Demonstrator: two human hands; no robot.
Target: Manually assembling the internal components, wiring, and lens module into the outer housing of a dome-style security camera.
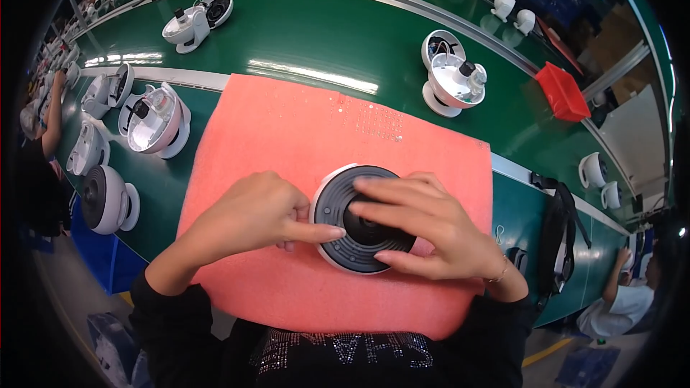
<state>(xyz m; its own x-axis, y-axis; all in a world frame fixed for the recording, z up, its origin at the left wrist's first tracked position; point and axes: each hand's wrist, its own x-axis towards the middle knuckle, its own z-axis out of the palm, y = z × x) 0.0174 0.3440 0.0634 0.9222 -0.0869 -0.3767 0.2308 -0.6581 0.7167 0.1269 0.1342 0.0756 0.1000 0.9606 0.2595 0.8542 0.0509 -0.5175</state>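
- while our right hand [435,226] spreads over it, the round grey-and-white unit [363,230] is partly hidden; our fingers cover much of the upper right of its face, and their tips blur.
- we cannot make out its underside, nor whether the fingers of our left hand [259,212], curled by the left rim, grip beneath it.
- our hands are apart, one on each side of the unit: the left thumb lies over the face near the left rim, the right thumb over the lower edge, set off from its fingers. we cannot tell how firmly either presses.
- the unit is on the pink mat [251,133], somewhat right of the middle, in the half nearer us.
- its ringed grey face with a dark centre points up toward us, white shell showing along the left rim; its outline is round, so we read no long axis across the face, and its depth is hidden.
- shiny studs form lettering on our dark top [338,352], partly cut off by folds and the lower edge.
- we see small shiny specks [379,122] on the mat, too tiny to identify.
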